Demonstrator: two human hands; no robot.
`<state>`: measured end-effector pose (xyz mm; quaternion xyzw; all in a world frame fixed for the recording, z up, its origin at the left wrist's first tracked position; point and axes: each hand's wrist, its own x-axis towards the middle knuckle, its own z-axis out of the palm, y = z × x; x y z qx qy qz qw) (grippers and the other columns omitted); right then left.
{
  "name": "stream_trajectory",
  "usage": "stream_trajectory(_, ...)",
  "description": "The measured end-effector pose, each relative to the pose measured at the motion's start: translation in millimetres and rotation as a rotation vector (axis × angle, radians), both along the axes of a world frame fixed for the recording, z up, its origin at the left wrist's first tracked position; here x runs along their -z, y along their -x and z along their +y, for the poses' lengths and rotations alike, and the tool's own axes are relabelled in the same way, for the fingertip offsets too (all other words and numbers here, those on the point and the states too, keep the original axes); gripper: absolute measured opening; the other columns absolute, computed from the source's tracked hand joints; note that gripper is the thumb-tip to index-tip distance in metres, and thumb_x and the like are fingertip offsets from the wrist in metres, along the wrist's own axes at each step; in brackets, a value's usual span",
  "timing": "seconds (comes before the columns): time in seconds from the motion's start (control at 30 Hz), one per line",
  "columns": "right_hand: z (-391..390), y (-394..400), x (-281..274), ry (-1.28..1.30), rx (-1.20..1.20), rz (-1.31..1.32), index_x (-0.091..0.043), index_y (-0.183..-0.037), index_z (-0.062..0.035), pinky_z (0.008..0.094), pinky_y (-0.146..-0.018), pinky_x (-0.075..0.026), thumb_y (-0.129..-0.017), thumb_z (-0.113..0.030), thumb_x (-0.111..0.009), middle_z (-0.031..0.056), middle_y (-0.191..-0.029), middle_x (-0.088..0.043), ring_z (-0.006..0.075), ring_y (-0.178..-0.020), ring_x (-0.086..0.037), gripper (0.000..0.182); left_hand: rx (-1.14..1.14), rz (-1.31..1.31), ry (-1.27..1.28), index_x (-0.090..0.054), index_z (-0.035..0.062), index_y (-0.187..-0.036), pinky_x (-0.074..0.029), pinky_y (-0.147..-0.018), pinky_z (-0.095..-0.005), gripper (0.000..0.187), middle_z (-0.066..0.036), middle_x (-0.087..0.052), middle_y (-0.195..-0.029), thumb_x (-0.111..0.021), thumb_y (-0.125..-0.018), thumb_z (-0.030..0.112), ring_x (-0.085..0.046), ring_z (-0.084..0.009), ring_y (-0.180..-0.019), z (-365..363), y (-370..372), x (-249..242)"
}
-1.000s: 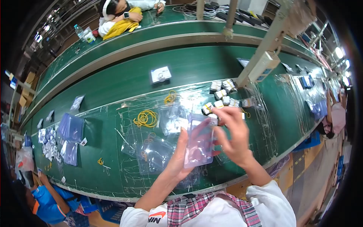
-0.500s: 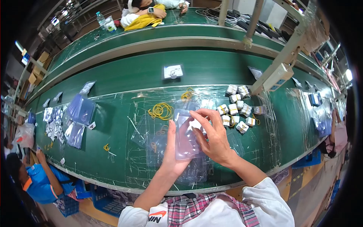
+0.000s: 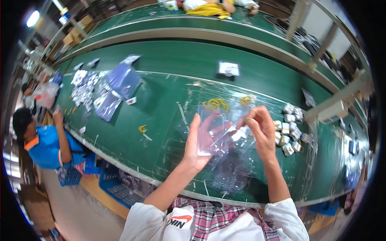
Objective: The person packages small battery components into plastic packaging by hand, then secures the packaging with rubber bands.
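Observation:
In the head view my left hand (image 3: 196,146) holds a clear plastic package (image 3: 211,134), its fingers showing through from behind. To the right, my right hand (image 3: 261,130) has thumb and fingers pinched together at a thin clear film that runs toward the package; its far edge is blurred. More clear packages (image 3: 231,174) lie on the green table under and beside the hands. Yellow rubber bands (image 3: 216,105) lie just behind the held package. Small white bundles (image 3: 287,134) with yellow bands sit right of my right hand.
A stack of clear sleeves (image 3: 122,80) and a pile of small white pieces (image 3: 83,92) lie at the left. A package (image 3: 228,69) lies farther back. A person in blue (image 3: 48,146) is at the left edge. A metal post (image 3: 341,96) stands at the right.
The head view has turned left, so the table things appear farther right. My right hand has moved away from the package, pulling thin film out to the right.

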<state>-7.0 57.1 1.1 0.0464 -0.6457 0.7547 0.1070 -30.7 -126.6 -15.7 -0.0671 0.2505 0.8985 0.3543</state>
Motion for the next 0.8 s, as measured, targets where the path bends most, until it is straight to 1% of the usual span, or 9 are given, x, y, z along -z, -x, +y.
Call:
stream_trajectory(0.07,3.0,4.4,5.7,0.009,-0.109,-0.082,-0.051,-0.093,-0.0056,0.0275,-0.076,-0.047,-0.093,-0.004,-0.056,0.0047,-0.082,-0.062,0.0126,-0.077,-0.062,0.006,-0.119,0.028,0.029,-0.036,0.0111,-0.143,-0.044,-0.099,-0.0577,0.073,-0.029,-0.051,-0.131,-0.034,-0.095,0.065,-0.053,-0.0430,-0.119,-23.9,7.9,6.2)
stream_trajectory(0.17,-2.9,8.9,12.7,-0.154,-0.262,-0.248,-0.051,-0.092,-0.0053,0.0275,-0.076,-0.047,-0.093,-0.006,-0.057,0.0040,-0.080,-0.061,0.0112,-0.076,-0.062,0.006,-0.344,0.115,0.176,-0.036,0.0099,-0.143,-0.047,-0.096,-0.0552,0.073,-0.028,-0.051,-0.131,-0.035,-0.094,0.065,-0.054,-0.0428,-0.119,-56.5,12.6,6.2)
stream_trajectory(0.2,-5.6,8.6,16.6,-0.203,-0.319,-0.305,-0.054,-0.094,-0.0036,0.0299,-0.076,-0.047,-0.090,-0.006,-0.062,0.0054,-0.083,-0.063,0.0160,-0.082,-0.062,0.009,-0.400,0.149,0.195,-0.034,0.0091,-0.144,-0.050,-0.094,-0.0521,0.075,-0.028,-0.052,-0.129,-0.036,-0.094,0.065,-0.055,-0.0420,-0.117,-65.1,12.8,6.6)
stream_trajectory(0.3,-22.4,5.0,19.1,-0.930,-0.139,0.070,-0.058,-0.099,-0.0032,0.0330,-0.076,-0.048,-0.085,-0.004,-0.066,0.0079,-0.092,-0.063,0.0235,-0.092,-0.060,0.017,-0.477,0.165,0.233,-0.033,0.0075,-0.145,-0.052,-0.089,-0.0433,0.074,-0.021,-0.056,-0.124,-0.037,-0.095,0.062,-0.061,-0.0326,-0.110,-76.0,2.5,0.1)
stream_trajectory(0.33,-26.7,4.2,14.5,-1.021,-0.088,0.118,-0.060,-0.107,-0.0045,0.0361,-0.078,-0.048,-0.081,-0.003,-0.068,0.0096,-0.102,-0.061,0.0295,-0.098,-0.056,0.027,-0.447,0.190,0.224,-0.033,0.0084,-0.146,-0.051,-0.090,-0.0427,0.075,-0.021,-0.056,-0.125,-0.036,-0.095,0.063,-0.060,-0.0321,-0.111,-77.7,-2.1,0.9)
stream_trajectory(0.43,-40.9,1.8,1.5,-0.829,-0.068,0.086,-0.060,-0.113,-0.0054,0.0374,-0.079,-0.049,-0.082,-0.002,-0.068,0.0115,-0.108,-0.058,0.0287,-0.095,-0.057,0.032,-0.324,0.168,0.165,-0.031,0.0087,-0.147,-0.048,-0.096,-0.0499,0.079,-0.025,-0.053,-0.130,-0.032,-0.094,0.067,-0.056,-0.0386,-0.117,-69.3,-19.9,-3.3)
stream_trajectory(0.57,-66.4,-7.2,-17.0,-0.816,-0.047,0.152,-0.057,-0.122,-0.0072,0.0375,-0.078,-0.050,-0.082,-0.002,-0.067,0.0133,-0.114,-0.054,0.0287,-0.093,-0.057,0.042,-0.069,0.046,-0.085,-0.037,0.0113,-0.144,-0.049,-0.093,-0.0434,0.073,-0.015,-0.056,-0.126,-0.036,-0.094,0.066,-0.058,-0.0281,-0.113,-49.9,-43.7,-3.0)
stream_trajectory(0.7,-84.0,-17.5,-9.9,-0.952,-0.027,0.245,-0.055,-0.125,-0.0059,0.0375,-0.076,-0.051,-0.078,0.002,-0.067,0.0129,-0.117,-0.051,0.0286,-0.095,-0.056,0.049,-0.101,-0.028,0.048,-0.038,0.0139,-0.144,-0.043,-0.100,-0.0461,0.075,-0.009,-0.053,-0.128,-0.034,-0.093,0.069,-0.053,-0.0267,-0.118,-44.2,-53.0,-1.4)
stream_trajectory(0.8,-93.2,-24.8,-10.2,-0.977,0.012,0.276,-0.055,-0.125,-0.0045,0.0378,-0.076,-0.051,-0.076,0.004,-0.067,0.0130,-0.116,-0.052,0.0289,-0.097,-0.054,0.051,-0.118,-0.055,0.016,-0.042,0.0138,-0.140,-0.044,-0.096,-0.0427,0.073,-0.008,-0.055,-0.123,-0.036,-0.093,0.068,-0.055,-0.0237,-0.114,-48.5,-54.8,-8.3)
